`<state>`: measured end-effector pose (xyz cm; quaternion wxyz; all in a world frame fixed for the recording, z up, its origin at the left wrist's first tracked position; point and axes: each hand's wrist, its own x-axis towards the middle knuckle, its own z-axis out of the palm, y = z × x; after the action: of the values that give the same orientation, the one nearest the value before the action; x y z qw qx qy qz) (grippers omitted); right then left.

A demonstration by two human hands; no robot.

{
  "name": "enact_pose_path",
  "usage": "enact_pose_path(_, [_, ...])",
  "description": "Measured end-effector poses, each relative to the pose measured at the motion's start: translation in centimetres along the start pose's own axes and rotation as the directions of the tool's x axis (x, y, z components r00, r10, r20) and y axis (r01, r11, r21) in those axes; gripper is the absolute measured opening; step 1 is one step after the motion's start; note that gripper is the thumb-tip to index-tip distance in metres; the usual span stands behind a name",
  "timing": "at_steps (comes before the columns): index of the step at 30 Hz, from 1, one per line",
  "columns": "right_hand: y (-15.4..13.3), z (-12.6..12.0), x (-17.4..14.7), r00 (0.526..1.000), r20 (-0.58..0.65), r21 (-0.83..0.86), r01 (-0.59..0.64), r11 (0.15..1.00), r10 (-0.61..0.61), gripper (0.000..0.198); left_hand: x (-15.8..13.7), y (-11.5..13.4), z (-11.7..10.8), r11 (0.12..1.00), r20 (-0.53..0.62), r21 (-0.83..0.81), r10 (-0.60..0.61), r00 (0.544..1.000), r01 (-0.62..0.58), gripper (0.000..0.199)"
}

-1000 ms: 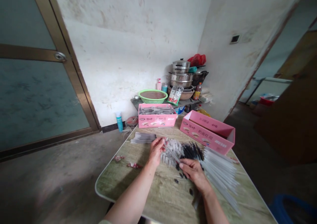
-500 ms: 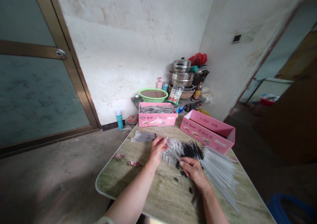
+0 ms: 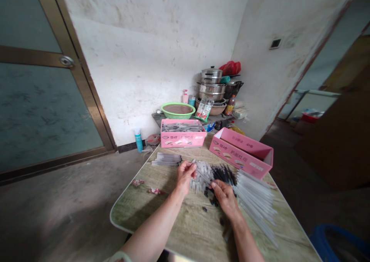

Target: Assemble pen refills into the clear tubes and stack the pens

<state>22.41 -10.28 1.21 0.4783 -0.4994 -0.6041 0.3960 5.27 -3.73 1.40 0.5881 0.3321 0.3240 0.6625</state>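
Observation:
My left hand [image 3: 184, 175] is closed in a pinch over the upper end of a slim translucent pen [image 3: 204, 174]. My right hand [image 3: 226, 197] pinches its lower end, so the pen slants between the two. Behind and under it lies a heap of whitish translucent pen caps [image 3: 199, 188]. Beside the right fingers are a bundle of black pen parts [image 3: 224, 173] and a fan of long clear barrels [image 3: 256, 196]. Small black pieces [image 3: 214, 201] are scattered near the right hand. Left of the heap, a stack of pens [image 3: 167, 159] lies flat.
At the table's [image 3: 138, 204] far edge stands a pink box [image 3: 183, 139] filled with pens; a second pink box [image 3: 243, 154] sits to the right. Behind them, a green basin [image 3: 178, 114] and stacked pots [image 3: 212, 88] occupy a low stand. A spray can [image 3: 138, 140] stands on the floor.
The view has shifted slightly. Both hands stay pinched at the ends of the pen, and the right fingers have moved up a little.

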Motion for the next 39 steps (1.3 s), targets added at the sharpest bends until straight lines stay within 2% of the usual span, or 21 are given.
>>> enact_pose_path(5, [0.0,0.3,0.0,0.991,0.057,0.226,-0.133,0.965,0.124,0.046,-0.6,0.1,0.6,0.999,0.019,-0.007,0.052,0.998,-0.051,0.045])
enact_pose_path(12, [-0.8,0.6,-0.1,0.967,0.132,0.503,-0.255,0.826,0.218,0.043,-1.1,1.0,1.3,0.995,0.047,-0.006,0.102,0.994,-0.102,0.041])
enact_pose_path(16, [-0.5,0.5,-0.1,0.958,0.167,0.543,-0.285,0.79,0.232,0.041,-1.0,1.0,1.3,0.994,0.079,0.012,0.105,0.991,-0.106,0.04])
enact_pose_path(22, [-0.7,0.7,0.1,0.978,0.062,0.46,-0.207,0.863,0.202,0.044,-0.5,0.5,0.8,0.993,0.08,0.042,0.111,0.991,-0.115,0.039])
enact_pose_path(24, [-0.6,0.7,0.2,0.987,-0.014,0.377,-0.141,0.915,0.158,0.045,0.4,0.9,-0.1,0.985,-0.005,0.049,0.166,0.986,-0.165,0.037])
enact_pose_path(26, [-0.4,0.4,0.3,0.987,-0.127,0.272,-0.064,0.96,0.102,0.046,1.7,1.9,-1.9,0.966,-0.17,0.069,0.257,0.951,-0.249,0.035])
enact_pose_path(29, [0.4,0.0,0.3,0.966,-0.254,0.146,-0.006,0.989,0.043,0.047,3.7,4.2,-5.7,0.918,-0.416,0.223,0.393,0.82,-0.327,0.03])
enact_pose_path(31, [0.9,-0.1,0.4,0.962,-0.273,0.098,0.001,0.995,0.025,0.047,4.6,5.6,-8.5,0.889,-0.485,0.376,0.429,0.762,-0.261,0.025])
enact_pose_path(34, [1.2,-0.2,0.4,0.954,-0.298,0.084,0.001,0.996,0.025,0.048,5.1,6.7,-11.7,0.846,-0.557,0.53,0.4,0.728,-0.059,0.014])
enact_pose_path(37, [1.1,-0.3,0.5,0.931,-0.364,0.105,0.009,0.994,0.03,0.049,4.8,6.6,-13.5,0.782,-0.578,0.616,0.369,0.728,0.093,0.011])
enact_pose_path(39, [0.9,-0.5,0.4,0.917,-0.398,0.112,0.019,0.993,0.027,0.049,4.3,6.5,-13.8,0.68,-0.538,0.716,0.393,0.745,0.158,0.013])
